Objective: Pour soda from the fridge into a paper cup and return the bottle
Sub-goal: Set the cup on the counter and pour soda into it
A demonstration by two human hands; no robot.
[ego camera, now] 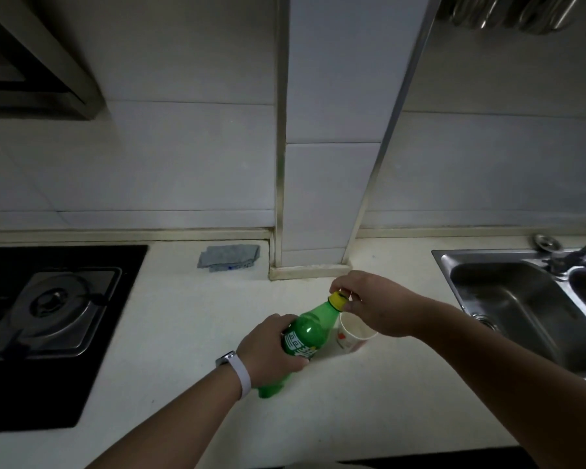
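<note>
Uncapping, seemingly: left hand (268, 346) grips the tilted soda bottle (306, 332) on the counter (190, 333); right hand (369, 304) pinches its yellow cap (337, 300); paper cup (352, 338) just beside at 3 o'clock; next, neck over cup's rim.

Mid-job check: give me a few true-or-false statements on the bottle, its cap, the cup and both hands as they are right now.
1. The left hand grips the green plastic soda bottle around its body. True.
2. The yellow screw cap lies loose on the counter. False: it sits on the bottle's neck, and the right hand pinches it.
3. The white paper cup stands upright on the white countertop, just right of the bottle. True.
4. The bottle is held over the stainless steel sink. False: it is over the countertop, and the sink is off to the right.
</note>
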